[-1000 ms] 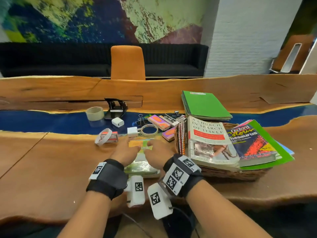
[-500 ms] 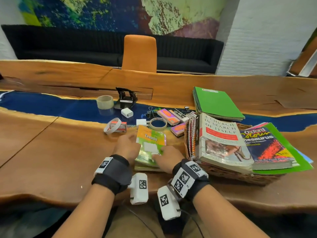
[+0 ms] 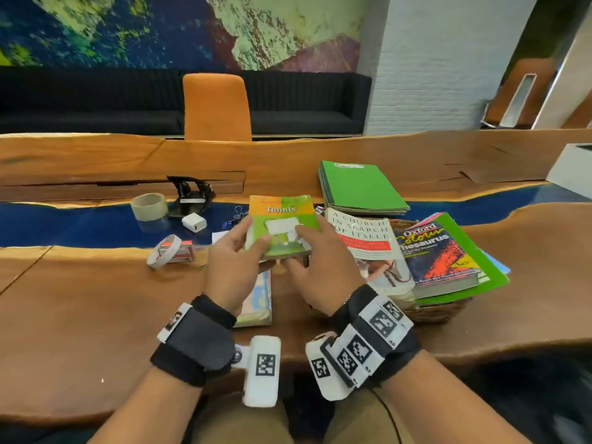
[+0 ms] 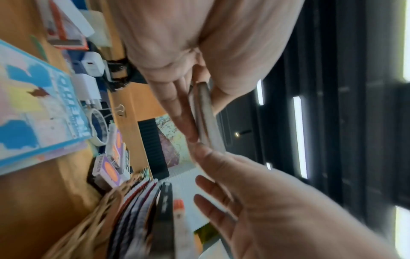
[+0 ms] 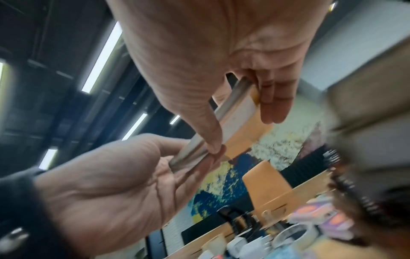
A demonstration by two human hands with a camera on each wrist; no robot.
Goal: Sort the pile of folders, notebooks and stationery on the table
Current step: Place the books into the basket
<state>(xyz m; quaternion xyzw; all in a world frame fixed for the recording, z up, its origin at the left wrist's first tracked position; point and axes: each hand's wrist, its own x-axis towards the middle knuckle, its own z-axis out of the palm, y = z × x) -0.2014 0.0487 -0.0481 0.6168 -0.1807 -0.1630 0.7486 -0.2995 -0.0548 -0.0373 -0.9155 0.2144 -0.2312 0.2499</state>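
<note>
A green and orange "Tennis" notebook (image 3: 282, 219) hangs tilted above the table, held between both hands. My left hand (image 3: 243, 248) grips its left edge, thumb on the cover and fingers beneath. My right hand (image 3: 307, 248) pinches its right near corner the same way. The left wrist view shows the notebook's edge (image 4: 206, 112) between the left hand's (image 4: 190, 108) thumb and fingers. From the right wrist, the right hand (image 5: 241, 122) clamps the notebook (image 5: 248, 135) thumb against fingers. Under the hands a pastel blue notebook (image 3: 261, 299) lies on the table.
A wicker basket (image 3: 442, 312) at the right holds upright notebooks, with books and a green folder on top. Green folders (image 3: 358, 187) are stacked behind it. A tape roll (image 3: 150, 206), black punch (image 3: 190, 195), white charger (image 3: 194, 222) and white tape ring (image 3: 163, 254) lie at the left.
Both hands have lifted the Tennis notebook off the small stack on the table and raised it up and away. The blue notebook beneath is now uncovered.
</note>
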